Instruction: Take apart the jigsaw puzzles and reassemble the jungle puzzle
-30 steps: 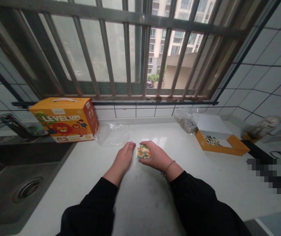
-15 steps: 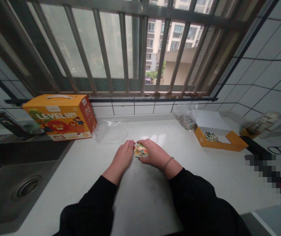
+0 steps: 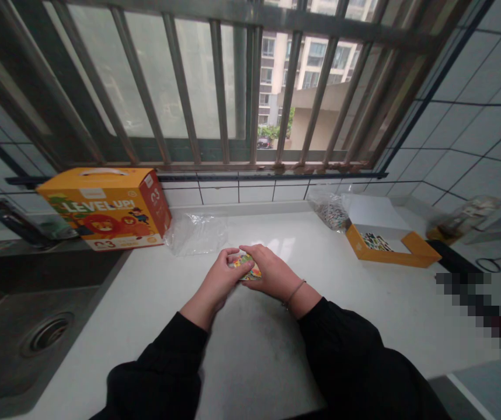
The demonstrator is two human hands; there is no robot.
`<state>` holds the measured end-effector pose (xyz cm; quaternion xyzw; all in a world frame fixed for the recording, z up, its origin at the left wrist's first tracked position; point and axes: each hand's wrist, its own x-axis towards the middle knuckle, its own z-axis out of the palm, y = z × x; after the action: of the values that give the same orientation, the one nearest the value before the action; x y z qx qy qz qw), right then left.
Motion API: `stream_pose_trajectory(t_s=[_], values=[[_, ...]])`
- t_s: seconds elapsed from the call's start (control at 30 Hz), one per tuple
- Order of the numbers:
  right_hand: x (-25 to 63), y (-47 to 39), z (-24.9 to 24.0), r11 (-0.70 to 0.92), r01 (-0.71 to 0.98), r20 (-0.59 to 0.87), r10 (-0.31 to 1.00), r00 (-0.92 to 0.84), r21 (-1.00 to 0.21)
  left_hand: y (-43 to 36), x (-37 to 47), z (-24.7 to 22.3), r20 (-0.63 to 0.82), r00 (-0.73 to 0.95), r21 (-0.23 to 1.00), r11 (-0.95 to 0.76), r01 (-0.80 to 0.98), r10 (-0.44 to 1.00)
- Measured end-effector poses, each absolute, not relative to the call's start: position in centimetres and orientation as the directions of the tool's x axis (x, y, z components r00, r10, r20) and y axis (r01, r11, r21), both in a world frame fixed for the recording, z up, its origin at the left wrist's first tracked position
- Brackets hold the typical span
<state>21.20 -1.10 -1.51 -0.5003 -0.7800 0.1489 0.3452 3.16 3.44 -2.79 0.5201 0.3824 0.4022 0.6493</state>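
A small stack of colourful jigsaw puzzle pieces [image 3: 256, 273], printed in yellow, green and orange, is held just above or on the white countertop, in the middle of the view. My right hand [image 3: 273, 270] grips the stack from the right, fingers behind and thumb along the near side. From the left, my left hand [image 3: 218, 277] closes on the same pieces, its thumb lying across their top. Both hands hide part of the stack, so its lower side cannot be made out.
A clear plastic wrapper [image 3: 195, 235] lies beside an orange "LEVEL UP!" box [image 3: 114, 210]. The sink [image 3: 70, 300] is on the left. To the right stand a plastic bag of small pieces [image 3: 331, 214] and an open orange-and-white box [image 3: 402, 256] with pieces inside. A barred window is behind.
My left hand has moved onto the puzzle pieces, its thumb now lying over their top. My right hand keeps its grip almost in place.
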Motion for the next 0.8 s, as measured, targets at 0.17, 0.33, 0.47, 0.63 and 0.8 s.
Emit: stream_pose_trajectory(t_s=[0.17,0.33,0.47,0.63,0.8], values=[[21.7,-1.2,-1.5,0.480,0.641,0.380,0.875,-0.301,-0.599,3.5,3.0,-2.6,-0.125,0.425,0.971,0.198,-0.133,0.897],[22.8,-1.7,-1.8,0.289,0.570,0.281,0.954,-0.106,-0.769,4.4,2.4,-2.3,0.066,0.390,0.991,-0.013,-0.136,0.918],[23.3,-1.6,-2.0,0.254,0.579,0.219,0.967,-0.131,-0.774,4.5,1.6,-2.0,0.171,0.555,0.984,-0.116,-0.132,0.814],[23.0,-1.6,-1.6,0.275,0.566,0.238,0.961,-0.139,-0.777,4.2,1.1,-2.1,0.165,0.616,0.971,-0.236,0.035,0.770],[22.6,-1.5,-2.0,0.289,0.549,0.262,0.956,-0.129,-0.784,4.1,1.3,-2.3,0.167,0.628,0.954,-0.285,0.092,0.760]])
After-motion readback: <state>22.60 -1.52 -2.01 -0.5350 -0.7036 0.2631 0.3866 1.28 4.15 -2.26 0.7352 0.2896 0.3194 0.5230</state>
